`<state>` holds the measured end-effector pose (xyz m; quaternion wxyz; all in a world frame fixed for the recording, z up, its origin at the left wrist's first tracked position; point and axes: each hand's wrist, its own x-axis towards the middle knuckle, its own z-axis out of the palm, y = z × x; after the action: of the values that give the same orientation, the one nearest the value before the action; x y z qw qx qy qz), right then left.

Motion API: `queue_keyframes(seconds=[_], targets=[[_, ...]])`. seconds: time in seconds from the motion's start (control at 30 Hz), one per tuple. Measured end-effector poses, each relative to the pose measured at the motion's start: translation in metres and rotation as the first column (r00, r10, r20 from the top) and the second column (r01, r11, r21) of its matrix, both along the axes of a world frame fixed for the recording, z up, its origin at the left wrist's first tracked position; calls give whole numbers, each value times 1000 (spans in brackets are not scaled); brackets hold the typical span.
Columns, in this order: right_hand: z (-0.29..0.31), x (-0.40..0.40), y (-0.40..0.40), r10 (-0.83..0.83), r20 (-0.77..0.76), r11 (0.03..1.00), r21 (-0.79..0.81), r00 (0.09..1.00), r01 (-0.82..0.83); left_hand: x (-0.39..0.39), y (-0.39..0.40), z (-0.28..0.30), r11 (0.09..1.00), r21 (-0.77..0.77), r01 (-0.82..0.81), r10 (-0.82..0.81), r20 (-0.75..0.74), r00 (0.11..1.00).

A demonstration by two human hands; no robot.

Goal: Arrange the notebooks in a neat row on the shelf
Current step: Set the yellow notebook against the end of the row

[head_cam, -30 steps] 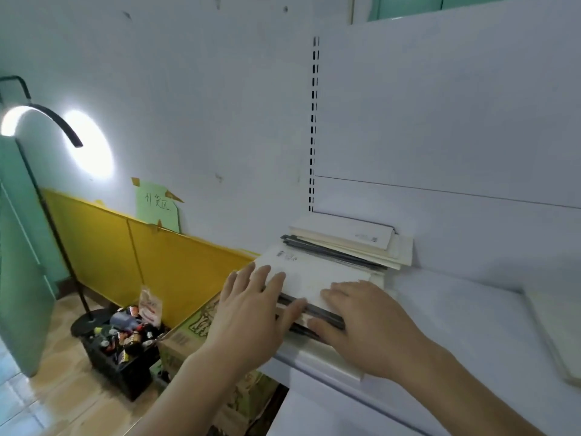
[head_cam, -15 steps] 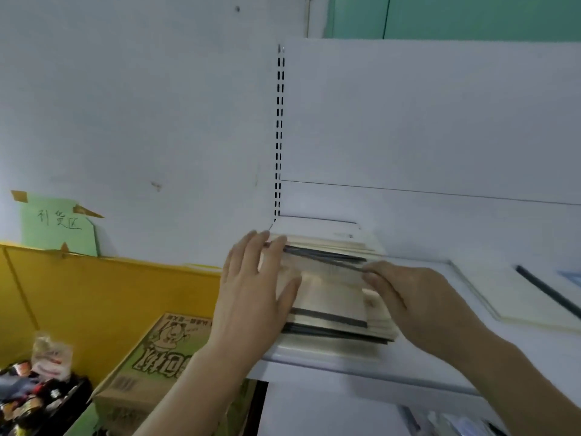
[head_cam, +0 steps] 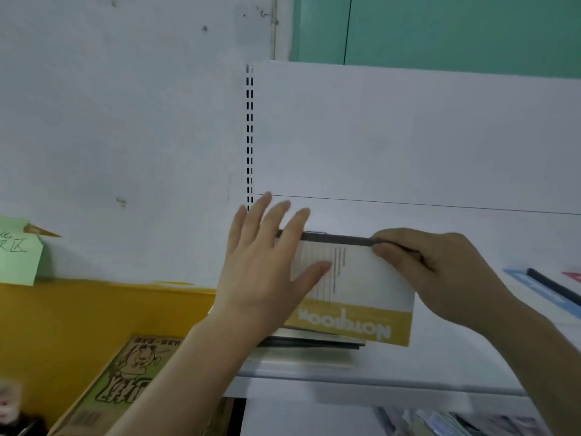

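You have tipped the top notebook (head_cam: 355,287) up; right hand (head_cam: 440,272) pinches its spine, flat left hand (head_cam: 267,278) steadies, so it may slip.

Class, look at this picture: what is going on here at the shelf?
A person is tidying notebooks on a white shelf. The right hand pinches the upper corner of a white and yellow notebook, tipped up on its edge, printed side facing the camera and upside down. The left hand rests flat against its left side with straight fingers. A small stack of notebooks lies beneath it.
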<state>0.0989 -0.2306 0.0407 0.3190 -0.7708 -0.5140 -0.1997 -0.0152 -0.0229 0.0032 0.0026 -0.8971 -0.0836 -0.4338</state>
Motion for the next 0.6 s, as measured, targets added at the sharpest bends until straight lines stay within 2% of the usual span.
queue_keyframes(seconds=[0.03,0.13,0.2,0.33,0.4,0.43,0.47,0.53,0.6], targets=[[6,-1,1,23,-4,999,-22,1000,-23,0,1,6,1000,2,24,-23,-80,997],[16,-1,9,76,-24,997,-33,997,-76,-5,4,18,985,-173,5,-72,-386,920],[14,-1,20,67,-12,997,-38,998,-67,-11,10,19,973,-229,33,-136,-450,883],[-2,11,33,15,-64,994,112,998,-8,-30,27,8,900,-412,139,-282,-311,907],[-15,23,38,-45,-113,979,194,993,66,-39,38,-1,804,-572,163,-308,-166,937],[-24,29,41,-81,-147,978,177,986,107,-43,43,-5,749,-639,177,-303,-92,949],[-34,34,45,-103,-161,987,104,982,121,-47,46,-8,692,-695,193,-290,-23,957],[-58,40,52,-79,-141,980,-193,987,51,-51,51,-14,589,-777,221,-258,79,963],[-77,34,56,-15,-171,888,-456,985,-65,-52,52,-17,538,-813,223,-227,114,967]])
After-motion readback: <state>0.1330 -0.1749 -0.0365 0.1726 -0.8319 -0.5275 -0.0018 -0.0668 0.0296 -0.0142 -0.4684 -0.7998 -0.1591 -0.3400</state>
